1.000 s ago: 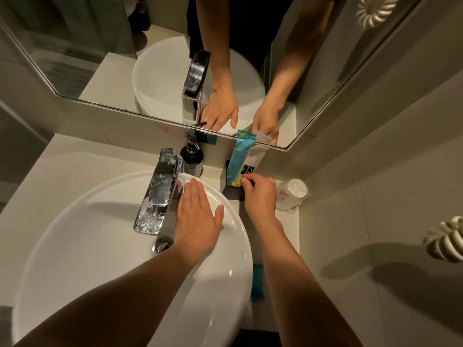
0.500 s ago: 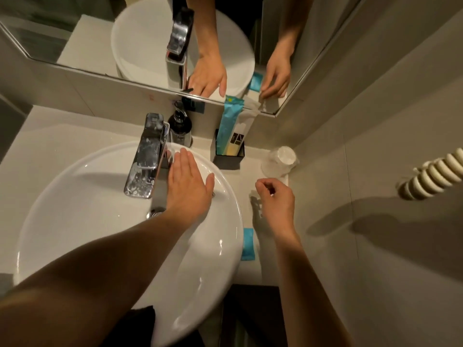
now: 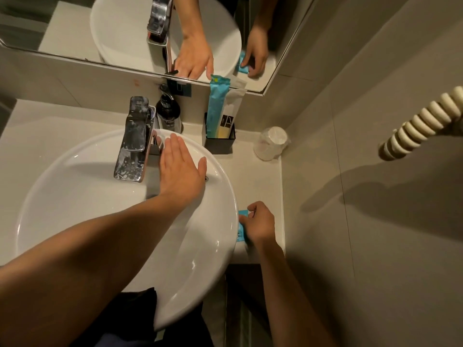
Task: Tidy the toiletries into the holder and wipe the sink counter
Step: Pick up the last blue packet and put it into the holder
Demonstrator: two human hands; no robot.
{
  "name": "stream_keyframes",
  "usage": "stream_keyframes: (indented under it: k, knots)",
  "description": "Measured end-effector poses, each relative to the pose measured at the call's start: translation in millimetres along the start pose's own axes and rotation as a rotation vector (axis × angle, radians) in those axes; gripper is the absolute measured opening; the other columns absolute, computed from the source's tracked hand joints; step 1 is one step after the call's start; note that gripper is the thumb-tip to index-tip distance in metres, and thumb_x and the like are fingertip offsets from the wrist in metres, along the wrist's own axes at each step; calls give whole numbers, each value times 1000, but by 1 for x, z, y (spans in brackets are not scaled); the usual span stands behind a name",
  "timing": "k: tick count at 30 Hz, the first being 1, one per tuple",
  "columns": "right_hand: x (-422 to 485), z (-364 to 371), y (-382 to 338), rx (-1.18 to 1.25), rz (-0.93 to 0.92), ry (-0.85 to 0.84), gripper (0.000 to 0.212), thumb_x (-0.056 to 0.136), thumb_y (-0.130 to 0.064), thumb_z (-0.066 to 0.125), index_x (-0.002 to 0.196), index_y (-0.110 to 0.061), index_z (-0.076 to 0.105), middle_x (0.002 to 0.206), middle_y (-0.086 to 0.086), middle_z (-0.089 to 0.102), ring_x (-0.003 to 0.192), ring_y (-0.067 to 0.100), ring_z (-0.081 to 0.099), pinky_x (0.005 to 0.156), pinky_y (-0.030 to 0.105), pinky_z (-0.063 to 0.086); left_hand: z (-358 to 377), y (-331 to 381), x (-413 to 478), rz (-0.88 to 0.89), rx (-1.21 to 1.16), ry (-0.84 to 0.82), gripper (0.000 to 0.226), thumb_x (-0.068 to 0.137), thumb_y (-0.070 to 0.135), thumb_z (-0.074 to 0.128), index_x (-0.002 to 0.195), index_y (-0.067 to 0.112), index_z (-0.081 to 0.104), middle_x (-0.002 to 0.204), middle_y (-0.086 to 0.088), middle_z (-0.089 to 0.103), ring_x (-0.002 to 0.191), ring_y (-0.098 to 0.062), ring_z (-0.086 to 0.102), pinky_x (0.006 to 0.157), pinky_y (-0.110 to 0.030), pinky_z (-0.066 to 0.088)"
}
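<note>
A black holder (image 3: 220, 144) stands on the counter against the back wall, with a tall blue packet (image 3: 217, 106) and a white packet (image 3: 231, 108) upright in it. My left hand (image 3: 181, 169) lies flat, fingers spread, on the white basin's rim (image 3: 225, 191) beside the chrome tap (image 3: 135, 139). My right hand (image 3: 259, 222) rests on a small blue sachet (image 3: 241, 226) lying on the counter strip (image 3: 258, 176) right of the basin. Its fingers curl over the sachet's edge, and most of the sachet is hidden under the hand.
A dark soap pump bottle (image 3: 168, 113) stands behind the tap. An upturned wrapped cup (image 3: 271, 144) sits in the counter's back right corner. The right wall carries a ribbed cream hose (image 3: 423, 121). A mirror (image 3: 125, 26) runs above the counter.
My right hand has drawn back from the holder and come down the counter onto the blue sachet. My left hand has stayed on the basin rim. The view has tilted downward.
</note>
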State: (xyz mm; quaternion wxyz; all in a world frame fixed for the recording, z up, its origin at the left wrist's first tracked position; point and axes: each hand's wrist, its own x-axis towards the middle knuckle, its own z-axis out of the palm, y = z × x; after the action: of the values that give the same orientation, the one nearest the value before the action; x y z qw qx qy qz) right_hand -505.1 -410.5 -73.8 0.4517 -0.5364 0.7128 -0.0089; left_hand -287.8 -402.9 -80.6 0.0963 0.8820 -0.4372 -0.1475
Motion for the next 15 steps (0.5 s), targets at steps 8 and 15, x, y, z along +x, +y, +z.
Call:
stream_keyframes:
  k: [8, 15]
  knots:
    - [-3, -26, -14, 210, -44, 40, 13, 100, -14, 63, 96, -1, 64, 93, 11, 66, 79, 17, 68, 51, 13, 48, -1, 0, 2, 5, 3, -11, 84, 102, 58, 23, 158, 2, -7, 170, -16, -4, 157, -31, -3, 128, -46, 5]
    - [3, -76, -104, 426, -471, 217, 13, 97, -8, 61, 85, -11, 65, 83, 7, 66, 64, 5, 62, 58, 19, 45, -1, 0, 2, 7, 1, -7, 85, 102, 56, 23, 158, 1, -8, 170, -17, -4, 157, -31, -3, 128, -45, 6]
